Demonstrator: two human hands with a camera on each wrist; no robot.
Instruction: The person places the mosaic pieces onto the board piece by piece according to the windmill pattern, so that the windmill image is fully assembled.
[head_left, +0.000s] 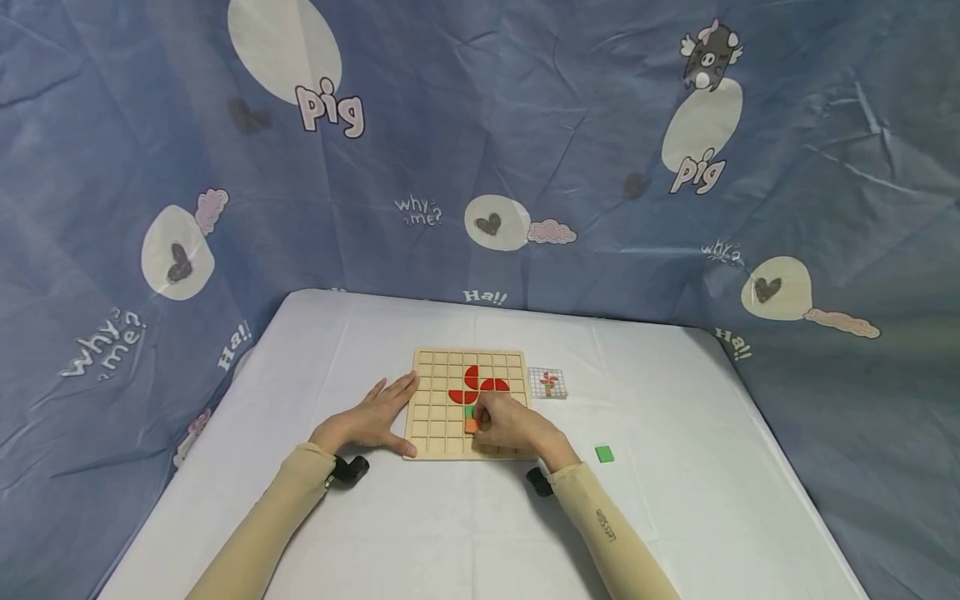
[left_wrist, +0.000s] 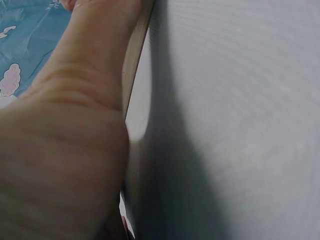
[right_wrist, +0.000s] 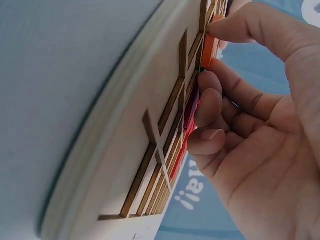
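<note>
On the white table lies a wooden grid board [head_left: 438,446] with square cells. Several red quarter-round pieces [head_left: 472,377] sit in its cells in a pinwheel pattern, with a green square [head_left: 469,412] just below them. My right hand [head_left: 504,419] pinches an orange square tile [right_wrist: 209,50] between thumb and index finger, over the cell below the green one; its other fingers are curled. Whether the tile lies fully in the cell, I cannot tell. My left hand [head_left: 375,414] rests along the board's left edge, fingers and thumb spread and touching it.
A small pattern card [head_left: 547,383] with a red, green and orange pinwheel drawing lies right of the board. A loose green square tile [head_left: 604,454] is on the white cloth [head_left: 720,500] farther right. Blue printed fabric [head_left: 420,150] hangs behind the table.
</note>
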